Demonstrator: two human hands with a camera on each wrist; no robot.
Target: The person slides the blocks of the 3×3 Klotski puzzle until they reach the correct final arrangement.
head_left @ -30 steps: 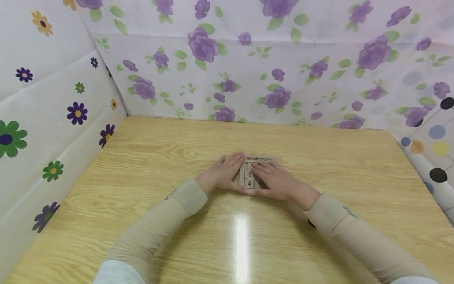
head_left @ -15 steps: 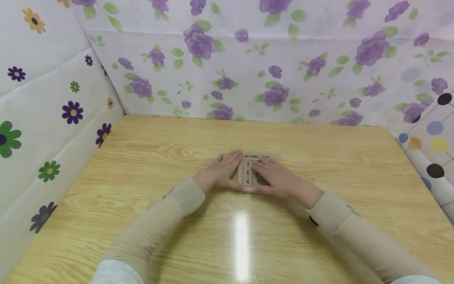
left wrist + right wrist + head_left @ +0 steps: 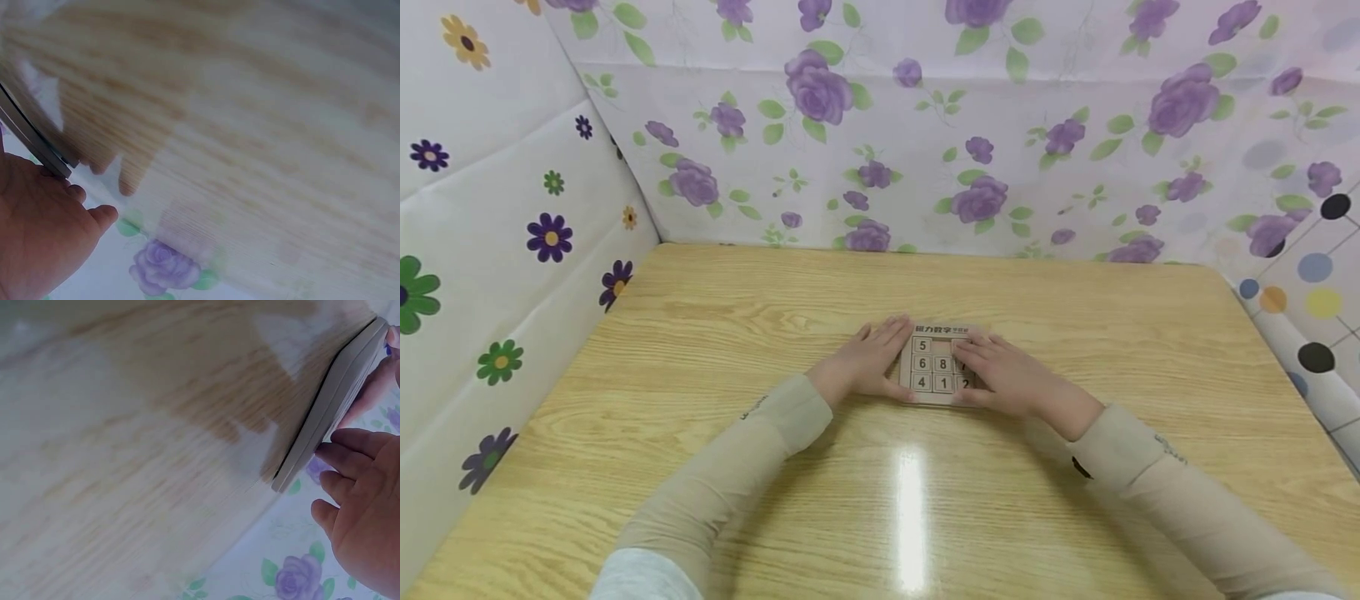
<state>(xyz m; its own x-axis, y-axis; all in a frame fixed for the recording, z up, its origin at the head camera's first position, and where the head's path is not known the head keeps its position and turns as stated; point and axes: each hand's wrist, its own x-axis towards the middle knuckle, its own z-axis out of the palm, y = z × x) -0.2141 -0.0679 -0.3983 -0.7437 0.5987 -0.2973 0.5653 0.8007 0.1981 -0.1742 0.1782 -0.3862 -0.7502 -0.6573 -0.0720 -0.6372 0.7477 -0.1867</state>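
Observation:
A wooden number sliding puzzle (image 3: 934, 330) lies flat on the table, dark lettering along its far edge. Tile 5 (image 3: 922, 345), tile 6 (image 3: 922, 363), tile 8 (image 3: 943, 364), tile 4 (image 3: 922, 382) and tile 1 (image 3: 943, 383) show; a bare slot lies right of 5. My left hand (image 3: 867, 364) rests along the puzzle's left side, fingers straight, thumb at the near corner. My right hand (image 3: 1011, 381) covers the right column, fingertips on its upper tiles, thumb near tile 2. The right wrist view shows the puzzle's side (image 3: 325, 415) by extended fingers (image 3: 350, 456).
The wood-grain table (image 3: 760, 317) stretches around the puzzle, with a light reflection (image 3: 912, 517) in front. Flowered cloth (image 3: 820, 150) hangs behind, another flowered cloth (image 3: 497, 275) on the left, and a dotted one (image 3: 1307, 308) on the right.
My right hand has shifted right across the puzzle, uncovering the middle column and the bare top slot. The left hand keeps its place on the puzzle. The head view has shifted slightly.

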